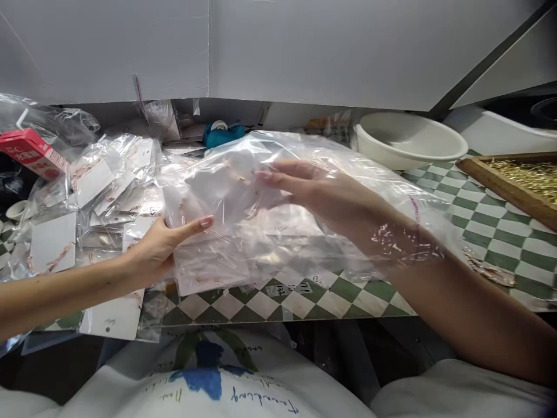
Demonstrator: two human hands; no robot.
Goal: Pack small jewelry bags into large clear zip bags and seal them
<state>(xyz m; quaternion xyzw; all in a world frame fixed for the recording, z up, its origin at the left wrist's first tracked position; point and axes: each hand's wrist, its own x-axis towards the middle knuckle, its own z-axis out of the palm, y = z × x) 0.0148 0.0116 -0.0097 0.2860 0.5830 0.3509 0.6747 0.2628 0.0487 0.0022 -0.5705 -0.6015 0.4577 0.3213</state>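
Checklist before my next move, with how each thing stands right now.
1. Left hand gripping the clear bag: ok, thumb on top at its left end.
2. Right hand inside the bag: ok, the forearm passes in from the right.
3. Right hand holding a card: cannot tell, glare on the plastic hides the fingertips' contact.
4. Bagged card at front left fully on the table: not ok, it overhangs the front edge.
5. Wooden tray of gold-coloured pieces apart from the bag: ok.
6. White bowl not touching the bag: cannot tell.
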